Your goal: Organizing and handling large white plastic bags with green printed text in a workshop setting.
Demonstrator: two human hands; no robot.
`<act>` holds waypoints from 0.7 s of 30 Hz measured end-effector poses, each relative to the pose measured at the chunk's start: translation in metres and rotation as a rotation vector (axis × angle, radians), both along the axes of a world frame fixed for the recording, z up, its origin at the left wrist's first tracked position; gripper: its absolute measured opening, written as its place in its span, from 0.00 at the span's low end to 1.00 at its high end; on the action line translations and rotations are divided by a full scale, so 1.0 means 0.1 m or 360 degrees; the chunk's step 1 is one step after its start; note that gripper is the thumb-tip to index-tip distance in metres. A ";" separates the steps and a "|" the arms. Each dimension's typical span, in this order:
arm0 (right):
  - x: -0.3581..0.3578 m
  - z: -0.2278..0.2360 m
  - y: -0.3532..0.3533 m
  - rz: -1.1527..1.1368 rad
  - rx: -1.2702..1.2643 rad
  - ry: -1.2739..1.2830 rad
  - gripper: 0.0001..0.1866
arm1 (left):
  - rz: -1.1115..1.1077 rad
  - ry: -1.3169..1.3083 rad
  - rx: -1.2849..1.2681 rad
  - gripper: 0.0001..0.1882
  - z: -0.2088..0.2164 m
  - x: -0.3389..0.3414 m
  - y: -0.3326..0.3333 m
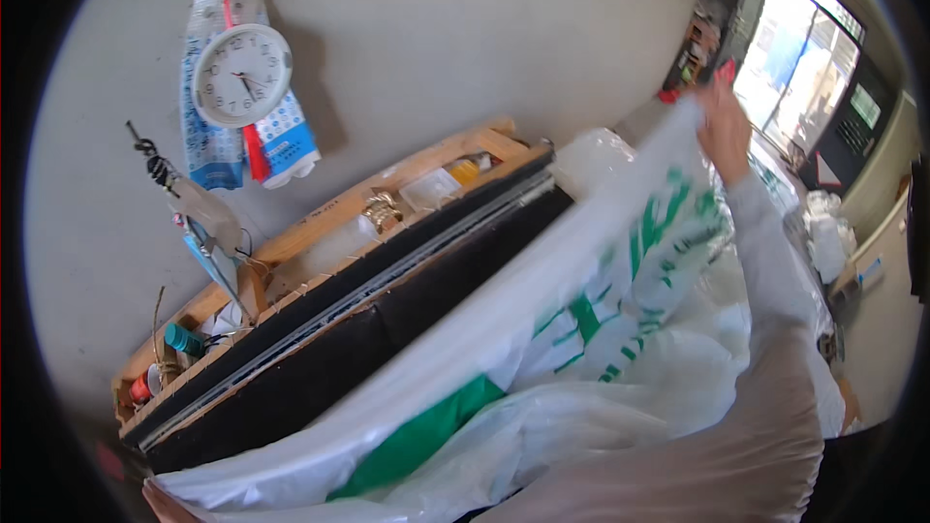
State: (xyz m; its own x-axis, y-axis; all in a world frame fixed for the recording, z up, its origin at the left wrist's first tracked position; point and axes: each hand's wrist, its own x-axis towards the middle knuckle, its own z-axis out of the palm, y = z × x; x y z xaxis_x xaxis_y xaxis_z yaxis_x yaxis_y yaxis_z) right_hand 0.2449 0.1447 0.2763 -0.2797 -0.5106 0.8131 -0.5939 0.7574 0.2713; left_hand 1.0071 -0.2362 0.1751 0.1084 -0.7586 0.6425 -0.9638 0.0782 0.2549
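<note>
A large white plastic bag (581, 407) with green printing is stretched slantwise across the view, from lower left to upper right. Its upper edge is pulled nearly straight. My right hand (725, 131), arm raised and reaching out to the upper right, is closed on one end of that edge. At the lower left rim my left hand (167, 504) grips the other end; only a small part of it shows. Motion blurs the bag slightly. A small red spot shows by my right fingertips, and I cannot make out what it is.
Behind the bag stands a black-topped bench (426, 315) with a wooden tray (329, 208) along the wall, holding a teal spool (182, 339), a gold-coloured coil (383, 211) and small containers. A round clock (242, 76) hangs over blue-and-white bags (215, 160). A glass door (799, 48) is far right.
</note>
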 end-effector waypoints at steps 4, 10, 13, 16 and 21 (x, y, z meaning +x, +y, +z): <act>-0.82 0.07 -0.60 0.0402 -0.0906 -0.0720 0.18 | -0.0118 0.0132 0.0617 0.18 -0.41 -0.48 -0.40; 0.21 -1.98 -0.78 0.0309 0.0621 -0.1097 0.27 | 0.0059 -0.0041 0.0588 0.14 -0.66 -0.78 -0.13; 0.34 -2.17 -0.16 -0.0203 0.0356 -0.1696 0.25 | -0.0040 -0.0305 0.0170 0.15 -0.95 0.05 -0.20; 0.36 -2.50 0.33 -0.0532 0.0393 -0.1829 0.22 | -0.0055 0.0059 0.0403 0.15 -0.97 0.17 -0.42; 0.44 -2.57 0.57 -0.0280 -0.0059 -0.1433 0.18 | 0.0369 0.0061 0.0571 0.14 -0.93 -0.66 -0.58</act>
